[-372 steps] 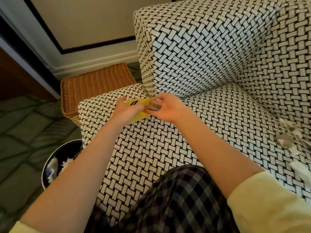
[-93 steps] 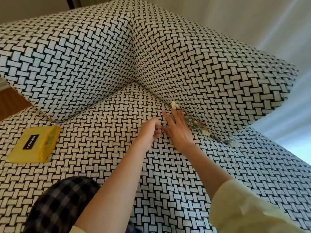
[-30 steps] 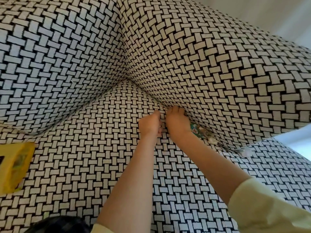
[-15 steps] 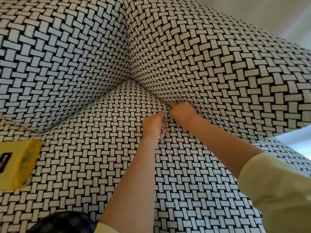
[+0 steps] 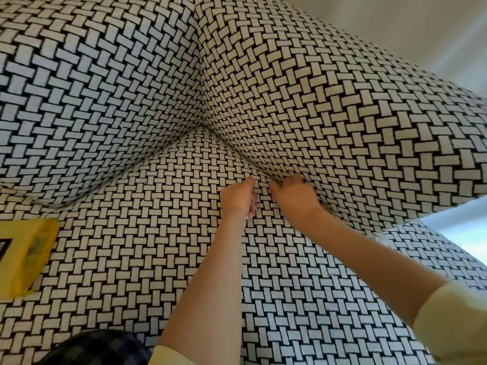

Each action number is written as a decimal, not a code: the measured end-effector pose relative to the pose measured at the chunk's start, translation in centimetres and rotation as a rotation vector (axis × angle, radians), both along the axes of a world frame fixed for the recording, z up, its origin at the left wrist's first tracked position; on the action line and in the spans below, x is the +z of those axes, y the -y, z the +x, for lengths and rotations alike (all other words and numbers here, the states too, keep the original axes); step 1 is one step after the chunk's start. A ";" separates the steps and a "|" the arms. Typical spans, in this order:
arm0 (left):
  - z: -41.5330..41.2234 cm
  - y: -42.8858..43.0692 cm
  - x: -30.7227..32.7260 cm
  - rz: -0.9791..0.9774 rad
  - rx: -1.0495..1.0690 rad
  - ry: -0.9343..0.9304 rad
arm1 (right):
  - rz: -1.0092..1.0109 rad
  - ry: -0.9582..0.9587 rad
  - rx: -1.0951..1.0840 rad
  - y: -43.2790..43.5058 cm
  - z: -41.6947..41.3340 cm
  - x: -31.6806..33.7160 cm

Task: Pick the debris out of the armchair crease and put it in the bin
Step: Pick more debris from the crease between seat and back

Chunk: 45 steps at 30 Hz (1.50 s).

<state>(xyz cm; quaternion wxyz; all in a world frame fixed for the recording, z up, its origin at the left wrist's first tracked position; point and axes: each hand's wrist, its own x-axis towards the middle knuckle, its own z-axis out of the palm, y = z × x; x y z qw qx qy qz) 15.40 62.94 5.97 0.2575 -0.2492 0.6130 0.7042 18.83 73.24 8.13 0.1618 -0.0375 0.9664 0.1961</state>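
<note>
- The right hand (image 5: 295,196) is no longer lying flat beside the crease (image 5: 232,150) as it was three seconds ago. Its fingers are now curling in and pressing down where the seat meets the armrest.
- The coloured debris, showing beside that hand a second ago, is now hiding behind the wrist and forearm.
- The left hand (image 5: 238,198) is sitting slightly further from the right one than a second ago, with a strip of seat showing between them.
- The yellow packet (image 5: 25,256) — held in both hands twelve seconds ago — is lying on the seat at the left edge.
- The bin is no longer showing.
</note>
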 end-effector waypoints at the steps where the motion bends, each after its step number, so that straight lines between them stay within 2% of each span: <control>1: 0.0 0.0 0.0 -0.002 -0.006 -0.006 | -0.050 -0.002 -0.041 0.1 0.7 0.1; 4: 0.2 0.0 -0.1 -0.016 -0.009 -0.016 | -0.231 -0.056 -0.152 -0.3 2.2 -0.3; 11: 1.9 -1.2 0.0 -0.129 -0.074 -0.106 | -0.907 -0.375 -0.460 0.9 3.7 -1.1; 15: 3.0 -1.3 0.8 0.134 0.042 0.001 | -1.428 -0.562 -0.771 3.6 4.2 0.1; 17: 3.5 -1.2 1.2 0.283 0.038 0.077 | -1.479 -0.636 -0.853 4.8 4.0 0.3; 19: 4.3 -1.0 2.2 0.423 0.003 0.124 | -1.439 -0.666 -0.868 5.7 3.9 0.5; 22: 5.0 -0.8 2.4 0.536 -0.005 0.126 | -1.341 -0.744 -0.746 6.4 3.9 0.3; 26: 6.5 -0.1 2.2 0.677 -0.012 0.171 | -0.896 -0.620 -0.430 5.4 4.7 -0.9; 28: 7.1 0.0 2.3 0.677 -0.023 0.187 | -0.751 -0.535 -0.312 4.7 5.1 -1.2; 30: 7.2 -0.3 2.5 0.608 -0.025 0.191 | -0.713 -0.472 -0.297 4.0 5.1 -1.1; 34: 6.1 -0.5 2.4 0.207 0.000 0.114 | -0.690 -0.419 -0.398 1.1 3.8 -0.3; 38: 5.8 0.3 1.2 -0.229 -0.249 -0.071 | -0.375 -0.103 -0.253 -1.1 3.0 -1.0; 40: 6.0 0.3 0.9 -0.328 -0.347 -0.136 | -0.298 -0.016 -0.259 -0.7 2.4 -0.7; 45: 6.5 -0.2 1.2 -0.476 -0.537 -0.308 | -0.223 0.037 -0.308 -0.4 1.4 0.3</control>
